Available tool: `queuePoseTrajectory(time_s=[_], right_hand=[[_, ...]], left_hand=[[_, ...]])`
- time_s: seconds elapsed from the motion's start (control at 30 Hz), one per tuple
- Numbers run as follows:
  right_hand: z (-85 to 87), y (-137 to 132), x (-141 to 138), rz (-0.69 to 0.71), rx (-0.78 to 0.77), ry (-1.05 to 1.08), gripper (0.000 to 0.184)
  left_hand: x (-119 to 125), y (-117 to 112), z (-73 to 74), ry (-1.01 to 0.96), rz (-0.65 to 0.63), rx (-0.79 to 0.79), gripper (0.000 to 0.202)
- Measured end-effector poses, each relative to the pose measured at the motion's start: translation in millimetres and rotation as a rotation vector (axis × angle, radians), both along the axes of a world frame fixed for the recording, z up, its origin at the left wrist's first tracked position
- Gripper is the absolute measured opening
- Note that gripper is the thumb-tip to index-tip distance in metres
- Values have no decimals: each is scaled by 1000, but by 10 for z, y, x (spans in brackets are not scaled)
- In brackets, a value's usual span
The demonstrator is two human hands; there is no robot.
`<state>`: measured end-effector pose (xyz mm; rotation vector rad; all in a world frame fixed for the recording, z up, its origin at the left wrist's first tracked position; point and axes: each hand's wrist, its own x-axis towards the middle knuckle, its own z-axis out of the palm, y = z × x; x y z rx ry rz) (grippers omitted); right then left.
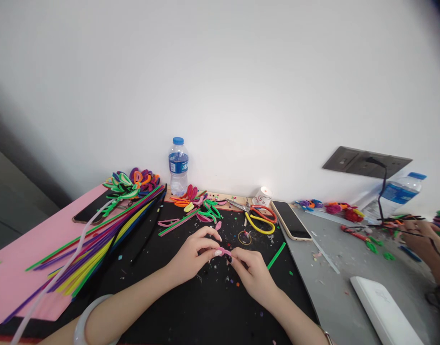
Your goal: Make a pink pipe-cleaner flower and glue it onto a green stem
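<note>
Over the black mat (205, 311), my left hand (196, 251) and my right hand (253, 275) meet at a short pink pipe cleaner (225, 251). Each hand pinches one end of it, and the piece bows upward slightly between them. Just beyond my fingers lie pink and green pipe cleaner loops (210, 208) with a straight green and pink strip beside them. Scissors with red and yellow handles (261, 226) rest past my right hand. A cut green pipe cleaner (276, 256) lies to the right of that hand.
Long coloured pipe cleaners (97, 244) fan across pink paper (18, 268) at left. A water bottle (178, 167) and a paper cup (263, 196) stand by the wall. Right are a phone (290, 220), a white power bank (383, 309) and another person's hand (426, 244).
</note>
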<state>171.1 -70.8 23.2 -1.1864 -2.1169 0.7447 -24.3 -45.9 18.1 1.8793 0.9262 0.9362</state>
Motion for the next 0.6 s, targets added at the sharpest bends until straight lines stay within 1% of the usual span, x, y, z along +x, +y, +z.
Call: queuePoseTrajectory(time_s=[0.37,0.6], right_hand=[[-26,14,12,3,-23,-8,27],[-10,-2,13,5,-43,-4,27]], left_hand=[[9,4,15,-11,-1,-20,19],[8,-13,23,-11,-6,-22,18]])
